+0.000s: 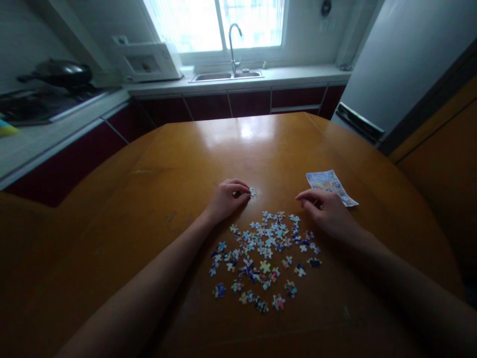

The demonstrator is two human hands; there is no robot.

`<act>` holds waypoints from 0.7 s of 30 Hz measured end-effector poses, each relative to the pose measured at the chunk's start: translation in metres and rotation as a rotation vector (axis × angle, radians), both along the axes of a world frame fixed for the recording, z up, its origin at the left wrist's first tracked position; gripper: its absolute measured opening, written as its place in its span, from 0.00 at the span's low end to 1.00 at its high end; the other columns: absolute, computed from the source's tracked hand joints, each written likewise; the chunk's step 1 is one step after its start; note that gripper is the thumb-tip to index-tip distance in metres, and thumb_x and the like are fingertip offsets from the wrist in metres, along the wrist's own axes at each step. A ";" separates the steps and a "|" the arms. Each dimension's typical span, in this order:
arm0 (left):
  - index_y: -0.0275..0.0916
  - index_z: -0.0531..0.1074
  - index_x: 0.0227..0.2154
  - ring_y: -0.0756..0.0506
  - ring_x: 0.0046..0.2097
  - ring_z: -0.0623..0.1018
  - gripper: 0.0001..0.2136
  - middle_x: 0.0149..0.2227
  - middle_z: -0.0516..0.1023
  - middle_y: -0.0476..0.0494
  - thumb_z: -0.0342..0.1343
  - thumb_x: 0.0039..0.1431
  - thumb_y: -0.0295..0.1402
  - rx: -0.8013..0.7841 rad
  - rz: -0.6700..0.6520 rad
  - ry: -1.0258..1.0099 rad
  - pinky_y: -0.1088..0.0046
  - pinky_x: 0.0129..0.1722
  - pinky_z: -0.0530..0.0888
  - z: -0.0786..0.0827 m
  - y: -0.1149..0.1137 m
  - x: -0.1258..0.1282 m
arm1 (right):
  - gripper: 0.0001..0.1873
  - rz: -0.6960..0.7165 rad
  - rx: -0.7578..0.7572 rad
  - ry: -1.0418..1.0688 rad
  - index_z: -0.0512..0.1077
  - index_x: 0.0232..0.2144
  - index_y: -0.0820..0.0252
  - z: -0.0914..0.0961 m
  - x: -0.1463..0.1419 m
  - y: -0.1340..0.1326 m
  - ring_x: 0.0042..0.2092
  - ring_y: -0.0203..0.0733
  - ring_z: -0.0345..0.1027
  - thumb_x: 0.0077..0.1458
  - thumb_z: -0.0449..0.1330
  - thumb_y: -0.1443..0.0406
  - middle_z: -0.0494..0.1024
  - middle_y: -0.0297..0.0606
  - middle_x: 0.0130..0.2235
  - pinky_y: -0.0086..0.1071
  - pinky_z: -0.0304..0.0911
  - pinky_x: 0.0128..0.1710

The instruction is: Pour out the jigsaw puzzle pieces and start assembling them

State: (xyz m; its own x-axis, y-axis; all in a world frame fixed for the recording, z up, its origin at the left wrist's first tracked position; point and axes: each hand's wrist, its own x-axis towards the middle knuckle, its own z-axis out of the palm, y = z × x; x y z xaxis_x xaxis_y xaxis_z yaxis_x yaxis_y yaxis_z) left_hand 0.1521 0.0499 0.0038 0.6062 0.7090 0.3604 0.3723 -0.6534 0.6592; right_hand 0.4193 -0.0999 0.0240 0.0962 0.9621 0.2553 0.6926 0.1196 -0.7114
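My left hand rests on the wooden table with thumb and forefinger pinched on a small pale-blue jigsaw puzzle piece. That piece lies beyond the loose pile. My right hand is at the pile's right side, by the near edge of a printed picture sheet and covering part of it. Its fingers are curled, thumb close under the forefinger, and nothing shows between the tips. Between my forearms spreads a heap of loose puzzle pieces, light blue and white at the far side, darker and more colourful nearer me.
The table has a glossy top. Beyond it runs a counter with a sink and tap under a bright window. A white microwave and a pan on the stove are left; a fridge stands right.
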 end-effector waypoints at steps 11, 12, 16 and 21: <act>0.42 0.82 0.31 0.45 0.37 0.78 0.03 0.37 0.82 0.44 0.62 0.57 0.30 0.010 -0.002 0.003 0.66 0.38 0.74 0.000 -0.001 0.001 | 0.10 0.021 0.009 0.003 0.79 0.36 0.57 0.001 -0.002 0.000 0.34 0.44 0.73 0.59 0.57 0.65 0.82 0.41 0.36 0.38 0.66 0.35; 0.42 0.82 0.31 0.45 0.37 0.78 0.03 0.37 0.82 0.44 0.62 0.57 0.31 0.011 -0.001 0.004 0.66 0.38 0.74 0.000 -0.001 0.001 | 0.10 0.022 0.009 0.006 0.79 0.36 0.57 0.001 -0.002 0.000 0.34 0.44 0.73 0.59 0.57 0.65 0.82 0.40 0.36 0.38 0.66 0.35; 0.41 0.82 0.30 0.45 0.37 0.77 0.03 0.36 0.82 0.43 0.63 0.56 0.31 0.016 0.001 0.000 0.66 0.38 0.74 0.000 -0.001 0.000 | 0.09 0.020 0.016 0.015 0.78 0.36 0.58 0.001 -0.001 -0.001 0.35 0.45 0.73 0.59 0.57 0.66 0.81 0.41 0.35 0.38 0.65 0.35; 0.41 0.82 0.30 0.46 0.36 0.77 0.03 0.36 0.82 0.44 0.63 0.56 0.30 0.018 -0.007 -0.009 0.68 0.38 0.73 -0.001 0.000 0.001 | 0.09 0.009 0.023 0.009 0.78 0.37 0.58 -0.001 0.001 0.000 0.36 0.45 0.73 0.59 0.57 0.66 0.81 0.41 0.36 0.39 0.65 0.35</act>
